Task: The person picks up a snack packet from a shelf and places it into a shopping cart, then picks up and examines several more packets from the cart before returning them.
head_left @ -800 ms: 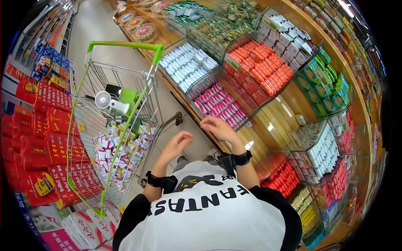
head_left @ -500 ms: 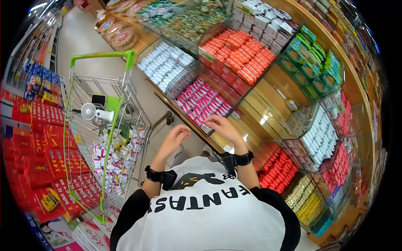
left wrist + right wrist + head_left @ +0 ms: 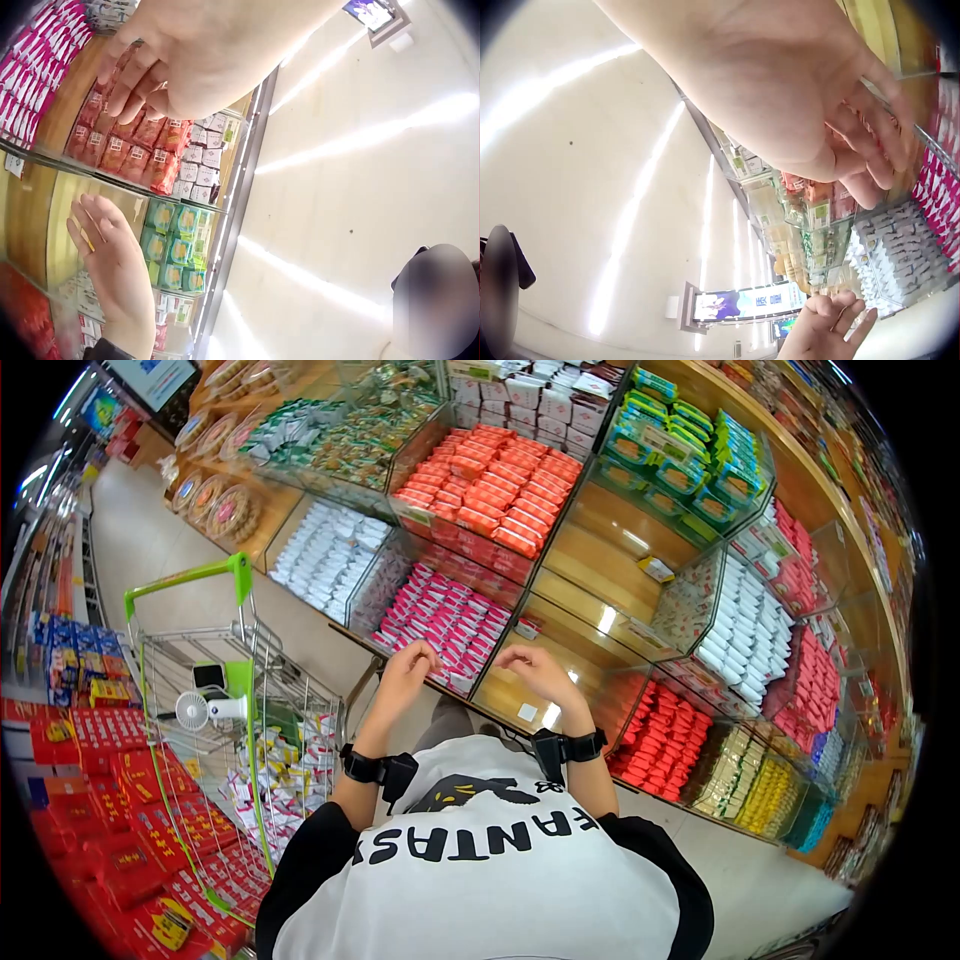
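A person in a white shirt with black sleeves (image 3: 500,905) is standing at a wooden store display, wearing a black strap-on device (image 3: 366,768) on each wrist. The left hand (image 3: 403,675) is hovering by the lower edge of a clear-walled bin, where small magenta-and-white wrapped packets (image 3: 445,618) are lying in rows; its fingers are hanging relaxed, gently bent and a little apart. The right hand (image 3: 543,677) is hovering near the same packets, over a light-brown wooden shelf board (image 3: 590,575), its fingers extending with a soft bend and lying close together. The hands are facing each other, well apart. Beyond the packets, orange-red wrapped packets (image 3: 490,485) are filling another bin, and white ones (image 3: 325,558) are lying to the left. A green-framed metal shopping cart (image 3: 188,581) is standing left of the person, carrying a white handheld fan (image 3: 193,710) and white, colour-marked packets (image 3: 290,770).
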The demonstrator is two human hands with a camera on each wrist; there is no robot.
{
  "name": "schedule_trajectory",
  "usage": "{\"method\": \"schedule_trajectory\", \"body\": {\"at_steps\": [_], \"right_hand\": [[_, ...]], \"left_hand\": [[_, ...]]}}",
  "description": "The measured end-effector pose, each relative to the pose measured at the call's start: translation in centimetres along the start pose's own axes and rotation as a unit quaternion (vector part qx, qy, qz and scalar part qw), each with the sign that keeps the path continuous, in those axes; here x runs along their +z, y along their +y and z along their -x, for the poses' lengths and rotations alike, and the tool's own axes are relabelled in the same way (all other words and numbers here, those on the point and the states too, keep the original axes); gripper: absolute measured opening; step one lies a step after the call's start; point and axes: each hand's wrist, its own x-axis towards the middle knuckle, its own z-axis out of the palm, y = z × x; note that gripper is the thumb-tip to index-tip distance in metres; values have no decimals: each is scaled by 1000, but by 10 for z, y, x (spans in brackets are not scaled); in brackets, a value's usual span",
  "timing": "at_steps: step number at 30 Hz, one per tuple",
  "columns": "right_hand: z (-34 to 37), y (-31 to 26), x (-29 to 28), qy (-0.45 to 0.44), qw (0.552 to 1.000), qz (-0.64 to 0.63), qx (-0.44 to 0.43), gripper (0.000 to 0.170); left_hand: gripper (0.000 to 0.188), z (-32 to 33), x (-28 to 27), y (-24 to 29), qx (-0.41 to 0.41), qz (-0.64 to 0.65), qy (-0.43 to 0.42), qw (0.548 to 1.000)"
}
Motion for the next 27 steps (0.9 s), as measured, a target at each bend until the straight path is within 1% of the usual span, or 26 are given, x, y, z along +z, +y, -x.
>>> {"method": "schedule_trajectory", "body": {"at_steps": [2,4,5,7,9,11,12,13,14,15,16,17,18,19,21,23,24,25,27], "right_hand": [[-4,1,-5,10,1000,17,-3,19],[-13,1,-10,11,997,47,-54,22],[-17,-2,-12,18,997,50,-55,22],[-25,-7,-12,37,997,56,-46,23],[-35,-10,-11,47,996,63,-36,23],[-47,-10,-9,58,996,68,-25,24],[-54,-8,-6,47,997,65,-7,23],[-59,-6,-4,36,997,63,13,23],[-66,-2,0,46,997,61,19,23],[-74,3,4,14,996,85,20,23],[-81,9,6,-18,993,111,22,23],[-86,16,8,-12,993,111,26,23],[-90,25,11,-32,993,110,41,23],[-92,29,13,-52,991,110,57,23],[-93,35,19,-47,990,117,65,23],[-93,38,24,-53,988,110,95,24],[-96,46,27,-54,988,119,78,25],[-97,53,26,-48,989,117,82,25],[-98,59,26,-68,988,116,73,24]], "left_hand": [[10,-13,-4,0,-1,4,-20,1000],[10,-26,-7,5,7,-8,-35,999],[10,-33,-9,7,11,-6,-41,999],[10,-44,-13,10,-25,27,-59,998],[10,-58,-21,0,-24,25,-64,997],[11,-71,-28,-6,-21,-24,-140,990],[13,-76,-30,-6,-44,-21,-163,985],[13,-81,-30,-14,-45,-20,-168,984],[14,-91,-30,-29,-83,-23,-207,975],[14,-98,-30,-43,-118,-27,-239,963],[16,-103,-29,-52,-128,-44,-268,954],[16,-109,-29,-68,-128,-43,-275,952],[17,-114,-29,-89,-118,-71,-307,942],[18,-118,-28,-95,-106,-98,-339,930],[21,-121,-24,-111,-115,-109,-355,921],[24,-120,-17,-132,-177,-64,-282,941],[25,-119,-15,-132,-186,-66,-281,939],[25,-120,-13,-140,-186,-67,-289,937],[23,-122,-11,-152,-151,-121,-304,933]]}}
